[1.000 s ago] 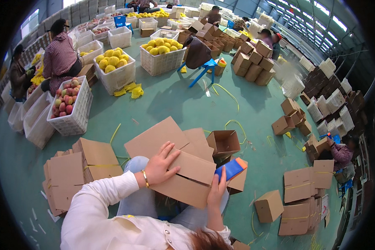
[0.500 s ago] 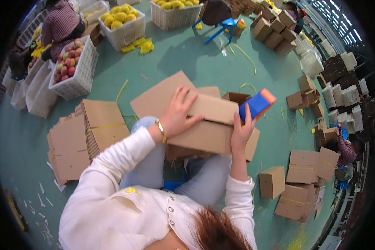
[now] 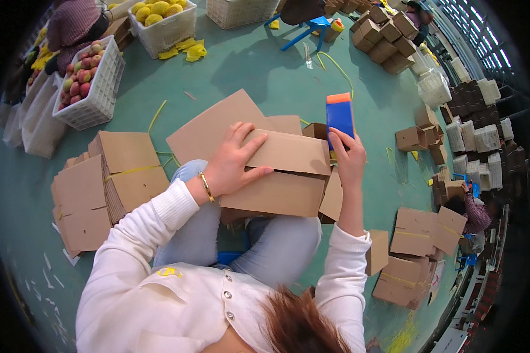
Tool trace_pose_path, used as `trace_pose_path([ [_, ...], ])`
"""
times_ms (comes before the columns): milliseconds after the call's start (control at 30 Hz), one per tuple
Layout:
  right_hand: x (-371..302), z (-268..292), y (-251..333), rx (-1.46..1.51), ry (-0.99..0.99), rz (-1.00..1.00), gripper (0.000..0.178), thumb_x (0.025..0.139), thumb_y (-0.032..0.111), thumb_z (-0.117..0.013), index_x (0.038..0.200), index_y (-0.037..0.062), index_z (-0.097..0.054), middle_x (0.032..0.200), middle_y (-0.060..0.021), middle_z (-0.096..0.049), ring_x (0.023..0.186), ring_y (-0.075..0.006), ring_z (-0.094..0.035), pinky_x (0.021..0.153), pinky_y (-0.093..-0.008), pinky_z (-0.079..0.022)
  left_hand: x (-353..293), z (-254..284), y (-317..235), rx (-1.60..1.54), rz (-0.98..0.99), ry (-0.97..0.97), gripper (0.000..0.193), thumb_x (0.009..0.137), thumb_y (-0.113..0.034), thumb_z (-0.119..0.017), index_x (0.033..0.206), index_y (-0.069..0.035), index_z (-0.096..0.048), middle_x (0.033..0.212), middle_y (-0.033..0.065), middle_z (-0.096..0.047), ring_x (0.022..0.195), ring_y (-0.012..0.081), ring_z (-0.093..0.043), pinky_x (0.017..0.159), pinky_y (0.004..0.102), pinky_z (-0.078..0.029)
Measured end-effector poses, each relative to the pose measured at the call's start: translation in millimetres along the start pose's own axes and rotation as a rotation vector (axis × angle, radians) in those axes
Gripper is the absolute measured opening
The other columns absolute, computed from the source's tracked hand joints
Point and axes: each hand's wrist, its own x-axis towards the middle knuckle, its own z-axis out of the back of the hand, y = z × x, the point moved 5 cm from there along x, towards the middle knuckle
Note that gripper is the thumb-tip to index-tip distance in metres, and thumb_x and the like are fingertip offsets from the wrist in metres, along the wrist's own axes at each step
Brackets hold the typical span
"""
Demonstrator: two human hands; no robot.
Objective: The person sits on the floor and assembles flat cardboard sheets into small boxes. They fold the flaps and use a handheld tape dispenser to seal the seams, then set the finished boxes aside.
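A brown cardboard box (image 3: 274, 193) lies across my lap, with a narrow gap between its two long top flaps. My left hand (image 3: 235, 163) rests on its left part, fingers spread over the flap and thumb near the gap. At the box's right end, my right hand (image 3: 348, 157) is closed round a blue and orange hand tool (image 3: 340, 117). The tool stands upright with its orange end pointing away from me. Its exact kind is not clear, and my fingers hide its lower end.
Flattened cartons (image 3: 129, 162) are stacked at left; bundled cartons (image 3: 415, 232) lie at right. Crates of apples (image 3: 79, 79) and yellow-wrapped fruit (image 3: 159, 15) stand far left. A blue stool (image 3: 306, 32) stands ahead. Yellow straps (image 3: 341, 73) lie on the floor. Other people sit at work nearby.
My right hand has lifted off the box's right corner and turned the tool from a slant to upright. My left hand stays on the box. The whole view has shifted slightly.
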Motion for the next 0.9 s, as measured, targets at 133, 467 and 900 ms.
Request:
trace_pose_path([
  [133,2.1,-2.1,-1.2,-0.059,0.088,-0.017,0.027,0.078,0.023,-0.076,0.101,0.0092,-0.073,0.093,-0.0111,-0.062,0.084,-0.0208,-0.062,0.076,-0.0304,-0.05,3.2,0.6,4.6,-0.044,0.001,-0.041,0.061,0.077,-0.04,-0.074,0.121,-0.002,-0.056,0.126,0.0231,-0.044,0.12,0.0411,-0.04,0.102,0.0479,-0.037],
  [467,8.2,-5.1,2.0,-0.11,0.154,0.093,0.018,0.076,0.021,-0.077,0.087,0.0077,-0.075,0.087,-0.0111,-0.059,0.08,-0.0235,-0.06,0.071,-0.0323,-0.049,4.8,0.6,2.3,-0.008,-0.025,-0.028,0.06,0.078,-0.041,-0.072,0.121,-0.003,-0.056,0.125,0.0223,-0.044,0.119,0.0404,-0.041,0.102,0.0467,-0.037],
  [900,-28.5,-8.4,-2.7,-0.153,-0.1,0.211,0.021,0.082,0.026,-0.072,0.093,0.0087,-0.072,0.089,-0.013,-0.052,0.084,-0.0293,-0.054,0.074,-0.0367,-0.046,-3.8,0.1,-18.7,0.365,0.065,0.107,0.052,0.085,-0.027,-0.062,0.131,-0.006,-0.05,0.135,0.0203,-0.042,0.131,0.0372,-0.037,0.105,0.0445,-0.038],
])
